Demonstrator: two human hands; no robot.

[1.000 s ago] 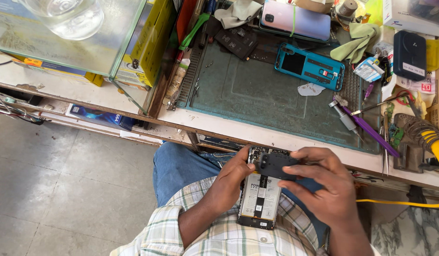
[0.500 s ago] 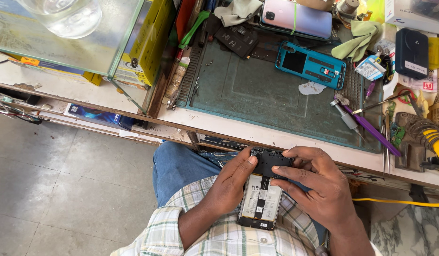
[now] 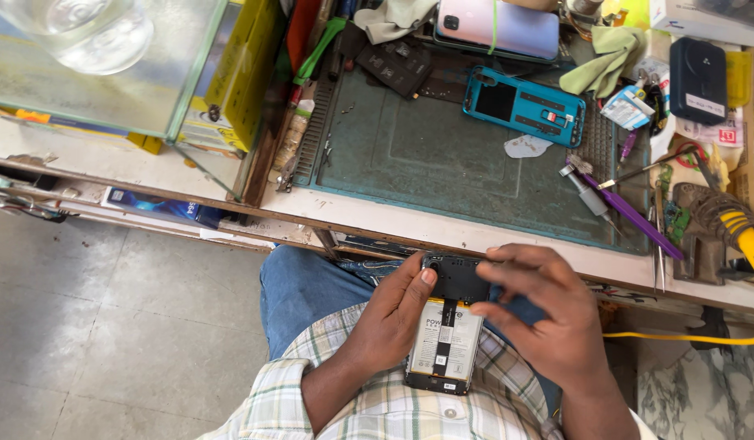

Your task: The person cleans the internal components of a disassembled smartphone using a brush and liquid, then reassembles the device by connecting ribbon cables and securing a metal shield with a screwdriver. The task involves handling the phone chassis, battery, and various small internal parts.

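Black-framed opened phone (image 3: 447, 338) lies clamped in the left hand (image 3: 389, 326); the right hand (image 3: 548, 318) pinches its top end, below the green mat (image 3: 442, 163).

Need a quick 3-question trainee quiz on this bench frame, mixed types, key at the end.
1. True or false: the left hand and right hand both touch the opened black phone with its white battery exposed.
2. Where does the teal phone back cover lie? A) on the dark green work mat B) on the grey floor C) on the person's lap
3. Fill in: the purple-handled tool lies near the mat's ____ edge in the picture.

Key: 1 true; 2 A; 3 right
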